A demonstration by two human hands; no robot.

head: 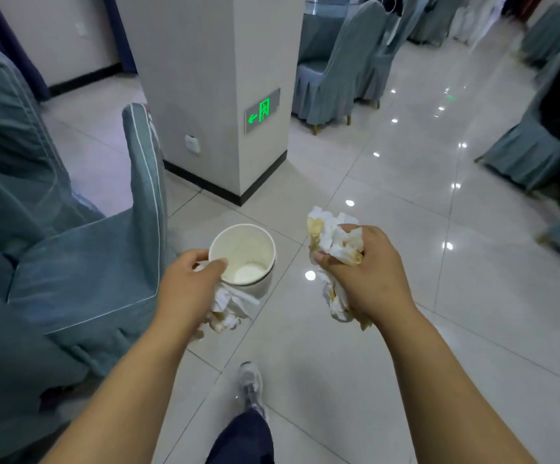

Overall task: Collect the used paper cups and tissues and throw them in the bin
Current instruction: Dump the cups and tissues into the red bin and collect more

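My left hand (188, 286) grips a white paper cup (248, 252) by its rim, thumb inside, and also holds a crumpled stained tissue (228, 309) hanging below the cup. The cup is upright and looks empty. My right hand (362, 276) is curled round a wad of crumpled, yellow-stained tissues (332, 236) that sticks out above and below the fist. Both hands are held out over the tiled floor. No bin is in view.
A blue-grey covered chair (81, 269) stands close on my left. A white pillar (211, 95) with a green exit sign (262, 110) is straight ahead. More covered chairs (332, 82) stand at the back and right (532, 152). My shoe (251, 383) is on the glossy floor.
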